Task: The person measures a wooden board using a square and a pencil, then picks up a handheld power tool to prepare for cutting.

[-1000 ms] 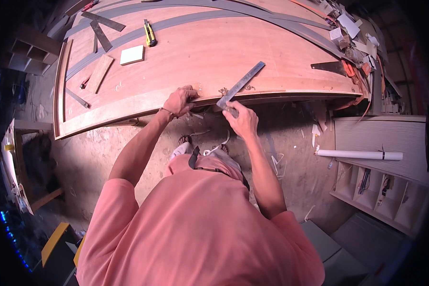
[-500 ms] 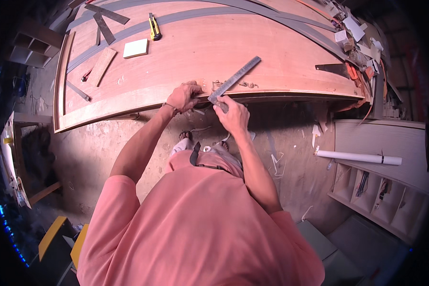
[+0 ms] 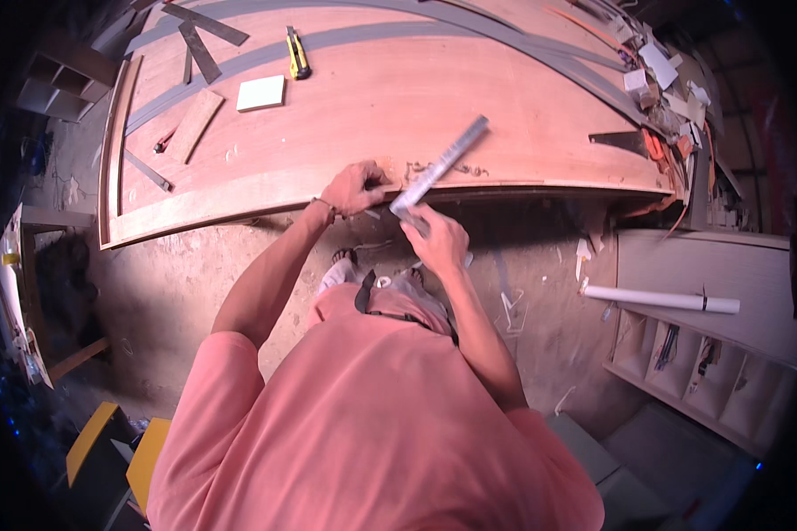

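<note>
My left hand (image 3: pixel 352 188) has its fingers curled on the front edge of the large pale wooden panel (image 3: pixel 301 133). My right hand (image 3: pixel 438 234) grips a flat grey metal bar (image 3: pixel 443 164) by its near end, the bar slanting up and rightward over that edge, slightly blurred. Small curled shavings or debris (image 3: pixel 469 168) lie just behind it. Farther back lie a yellow box cutter (image 3: pixel 298 55), a white block (image 3: pixel 260 93) and a thin wood offcut (image 3: pixel 195 124).
A handsaw (image 3: pixel 653 144) and a pile of scraps (image 3: pixel 660 71) crowd the panel's right end. Grey strips (image 3: pixel 505 44) cross the back. A compartmented cabinet (image 3: pixel 700 354) with a white roll (image 3: pixel 660 299) stands at right, a board frame (image 3: pixel 31 292) at left, yellow panels (image 3: pixel 97 434) at lower left.
The metal bar in my right hand shifted left half a second ago and has now dropped toward me. My left hand stays on the edge; the panel appears slightly shifted in view.
</note>
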Action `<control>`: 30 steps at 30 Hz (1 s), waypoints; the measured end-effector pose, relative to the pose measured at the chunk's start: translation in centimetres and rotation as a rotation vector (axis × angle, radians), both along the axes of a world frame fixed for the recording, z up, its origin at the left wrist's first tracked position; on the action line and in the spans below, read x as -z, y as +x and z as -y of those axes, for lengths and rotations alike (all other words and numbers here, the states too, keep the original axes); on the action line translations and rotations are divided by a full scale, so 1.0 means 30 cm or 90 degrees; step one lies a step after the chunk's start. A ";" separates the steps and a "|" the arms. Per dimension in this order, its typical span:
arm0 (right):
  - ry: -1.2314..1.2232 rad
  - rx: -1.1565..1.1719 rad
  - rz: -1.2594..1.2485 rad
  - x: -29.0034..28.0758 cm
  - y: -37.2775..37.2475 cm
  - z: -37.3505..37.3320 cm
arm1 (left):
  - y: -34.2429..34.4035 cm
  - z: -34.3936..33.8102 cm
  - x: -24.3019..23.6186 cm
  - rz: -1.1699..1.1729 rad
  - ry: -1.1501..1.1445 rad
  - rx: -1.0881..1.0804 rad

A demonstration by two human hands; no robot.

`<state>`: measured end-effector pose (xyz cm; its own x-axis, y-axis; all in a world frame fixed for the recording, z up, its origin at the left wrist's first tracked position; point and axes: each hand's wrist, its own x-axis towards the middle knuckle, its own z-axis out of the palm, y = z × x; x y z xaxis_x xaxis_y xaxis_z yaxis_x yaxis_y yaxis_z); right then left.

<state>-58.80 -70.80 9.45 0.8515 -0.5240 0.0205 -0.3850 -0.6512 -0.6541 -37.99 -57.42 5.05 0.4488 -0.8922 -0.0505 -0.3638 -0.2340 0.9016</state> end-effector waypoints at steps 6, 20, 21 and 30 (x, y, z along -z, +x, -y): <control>0.024 -0.015 -0.034 -0.026 -0.023 -0.046 | 0.042 -0.017 0.009 -0.163 0.016 0.009; 0.026 0.034 -0.037 -0.029 0.120 -0.170 | 0.060 -0.016 0.012 -0.214 -0.023 -0.007; 0.023 0.013 -0.052 -0.048 0.115 -0.178 | 0.063 -0.024 0.024 -0.221 -0.040 -0.018; 0.002 0.014 -0.022 -0.040 0.120 -0.248 | 0.082 -0.032 0.032 -0.324 -0.038 -0.035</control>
